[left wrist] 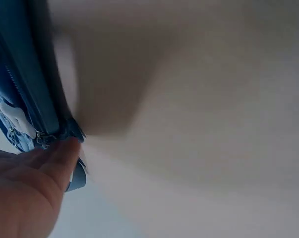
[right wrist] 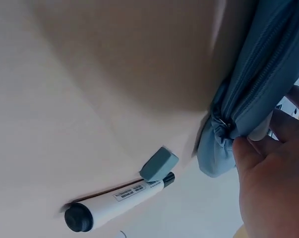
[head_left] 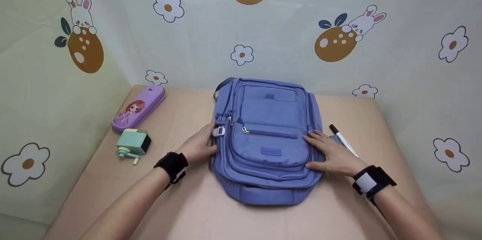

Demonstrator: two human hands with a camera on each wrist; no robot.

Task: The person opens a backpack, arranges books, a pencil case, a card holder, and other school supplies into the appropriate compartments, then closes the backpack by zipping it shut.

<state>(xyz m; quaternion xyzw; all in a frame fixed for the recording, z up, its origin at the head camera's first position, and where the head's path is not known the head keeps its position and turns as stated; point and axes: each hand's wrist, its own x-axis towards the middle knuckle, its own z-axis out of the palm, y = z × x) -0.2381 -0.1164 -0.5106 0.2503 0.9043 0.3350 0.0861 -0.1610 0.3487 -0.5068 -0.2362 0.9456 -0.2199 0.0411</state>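
A periwinkle-blue backpack lies on the table with its zipped front pockets facing up, its bottom end toward me. At its left side, near a pale buckle, my left hand touches the fabric; some fingertips are hidden by the bag. Opposite it, my right hand rests with spread fingers on the bag's right edge. The right wrist view shows the thumb against the bag's side, by a gathered side pocket. In the left wrist view the left hand is against the zipped side.
To the left are a purple pencil case and a mint-green crank pencil sharpener. Right of the bag lie a white marker with black ends and a blue-grey block. A printed curtain hangs behind the table.
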